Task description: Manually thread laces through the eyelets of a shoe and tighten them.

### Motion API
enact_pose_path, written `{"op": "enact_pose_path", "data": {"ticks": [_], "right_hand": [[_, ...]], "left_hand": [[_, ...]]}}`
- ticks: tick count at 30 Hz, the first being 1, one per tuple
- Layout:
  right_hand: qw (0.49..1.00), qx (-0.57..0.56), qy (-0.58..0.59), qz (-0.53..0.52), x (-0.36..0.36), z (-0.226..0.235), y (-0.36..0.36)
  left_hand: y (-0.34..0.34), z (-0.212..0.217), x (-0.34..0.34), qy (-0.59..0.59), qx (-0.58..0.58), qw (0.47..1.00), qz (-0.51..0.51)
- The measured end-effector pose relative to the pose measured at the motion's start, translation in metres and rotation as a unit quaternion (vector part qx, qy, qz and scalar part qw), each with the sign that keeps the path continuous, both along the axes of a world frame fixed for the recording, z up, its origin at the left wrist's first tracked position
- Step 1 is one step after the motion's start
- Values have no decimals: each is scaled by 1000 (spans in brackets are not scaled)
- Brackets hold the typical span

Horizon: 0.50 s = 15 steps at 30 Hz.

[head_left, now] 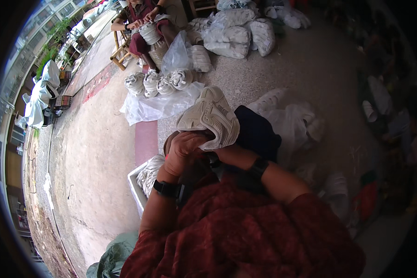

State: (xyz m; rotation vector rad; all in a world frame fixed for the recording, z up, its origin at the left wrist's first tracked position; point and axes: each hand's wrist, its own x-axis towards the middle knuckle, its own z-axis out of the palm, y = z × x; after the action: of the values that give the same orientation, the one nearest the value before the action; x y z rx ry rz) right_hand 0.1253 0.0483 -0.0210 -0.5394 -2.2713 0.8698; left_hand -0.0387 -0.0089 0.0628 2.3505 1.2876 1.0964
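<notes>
A beige-white sneaker upper with mesh and stitched overlays is held up in front of me, its opening toward my body. My left hand is closed on the edge of that opening, fingers bent over the rim. My right hand reaches in under the upper from the right; its fingers are hidden behind it. Below my left wrist, a white box holds a pile of white shoelaces. A dark blue cloth or bag lies just beyond my right forearm.
Ahead, a seated person handles a stack of white uppers. Several bundles of uppers stand by a clear plastic sheet. Bagged uppers are heaped at the back; more plastic bags lie at right. A green sack sits lower left.
</notes>
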Motion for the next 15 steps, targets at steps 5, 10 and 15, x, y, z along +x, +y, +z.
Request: {"op": "enact_pose_path", "data": {"ticks": [5,10,15], "right_hand": [[999,25,32,-33,42,-6,-8],[916,-197,156,-312,66,12,21],[956,-87,135,-247,29,16,21]], "left_hand": [[-8,4,0,32,11,999,1],[-5,20,20,76,-69,995,-6],[-2,-3,41,59,-101,993,-29]]}}
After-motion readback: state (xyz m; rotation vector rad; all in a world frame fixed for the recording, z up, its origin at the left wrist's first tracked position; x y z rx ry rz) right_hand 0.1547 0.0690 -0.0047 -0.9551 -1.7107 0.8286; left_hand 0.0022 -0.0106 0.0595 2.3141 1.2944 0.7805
